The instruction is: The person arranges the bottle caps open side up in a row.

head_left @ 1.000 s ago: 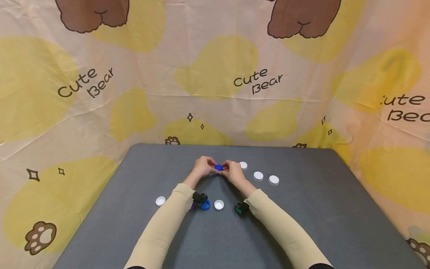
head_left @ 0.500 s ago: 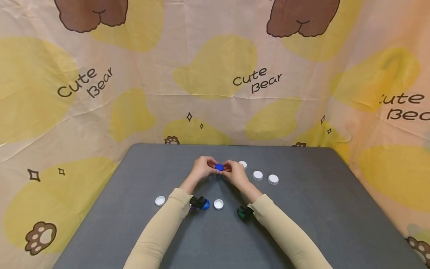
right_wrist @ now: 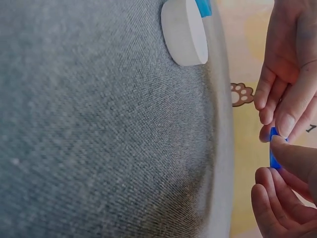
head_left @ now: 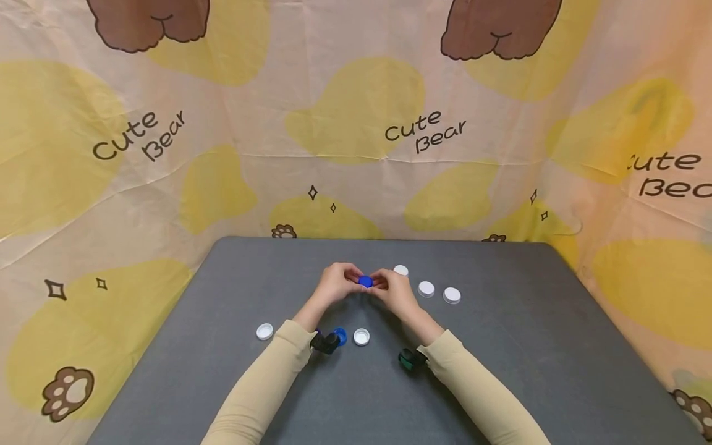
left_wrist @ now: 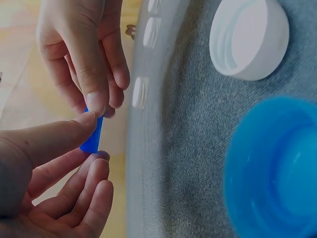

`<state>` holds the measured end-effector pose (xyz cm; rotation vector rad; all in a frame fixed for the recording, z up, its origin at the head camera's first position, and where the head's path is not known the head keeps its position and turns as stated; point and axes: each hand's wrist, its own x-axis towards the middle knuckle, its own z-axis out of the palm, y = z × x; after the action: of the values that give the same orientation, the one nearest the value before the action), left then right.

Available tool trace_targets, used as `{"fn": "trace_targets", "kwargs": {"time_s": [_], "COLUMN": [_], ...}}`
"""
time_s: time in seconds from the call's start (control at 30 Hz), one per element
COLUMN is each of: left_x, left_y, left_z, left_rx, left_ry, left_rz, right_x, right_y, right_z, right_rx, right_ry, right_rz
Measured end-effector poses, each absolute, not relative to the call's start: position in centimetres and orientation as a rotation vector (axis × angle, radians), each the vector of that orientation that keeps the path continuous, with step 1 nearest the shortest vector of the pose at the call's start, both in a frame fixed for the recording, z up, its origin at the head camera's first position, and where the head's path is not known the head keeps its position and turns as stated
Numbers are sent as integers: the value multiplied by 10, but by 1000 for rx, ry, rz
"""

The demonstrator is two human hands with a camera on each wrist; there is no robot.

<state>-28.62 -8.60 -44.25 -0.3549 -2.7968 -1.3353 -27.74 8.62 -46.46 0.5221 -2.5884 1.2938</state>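
Observation:
A small blue bottle cap point(head_left: 365, 281) is held between both hands near the far part of the table. On its left side, my left hand point(head_left: 335, 284) pinches it between thumb and fingers. From the right, my right hand point(head_left: 397, 295) grips the opposite side the same way. Both wrist views show the cap edge-on, with the two thumbs meeting over it. In the left wrist view the blue cap point(left_wrist: 92, 141) appears as a narrow strip, its face turned out of sight.
Three white caps point(head_left: 426, 288) lie top up at the right. Nearer stand a hollow-side-up white cap point(head_left: 361, 337) and a blue cap point(head_left: 340, 336), with another white cap point(head_left: 264, 332) left of my left sleeve. A printed cloth point(head_left: 356, 123) hangs behind the grey table point(head_left: 250, 266).
Both hands, with the blue cap between them, have come slightly nearer and to the right. The wrists have spread a little apart, uncovering more of the blue cap on the table.

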Motion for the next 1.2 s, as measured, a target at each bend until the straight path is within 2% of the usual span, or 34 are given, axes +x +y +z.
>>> {"fn": "trace_targets", "kwargs": {"time_s": [1.2], "left_x": [-239], "left_y": [-79], "left_z": [-443], "left_rx": [-629], "left_ry": [-2816], "left_rz": [-1335], "right_x": [-233], "right_y": [115], "right_z": [-460], "right_rx": [751], "right_ry": [-2654], "right_rz": [1302]}}
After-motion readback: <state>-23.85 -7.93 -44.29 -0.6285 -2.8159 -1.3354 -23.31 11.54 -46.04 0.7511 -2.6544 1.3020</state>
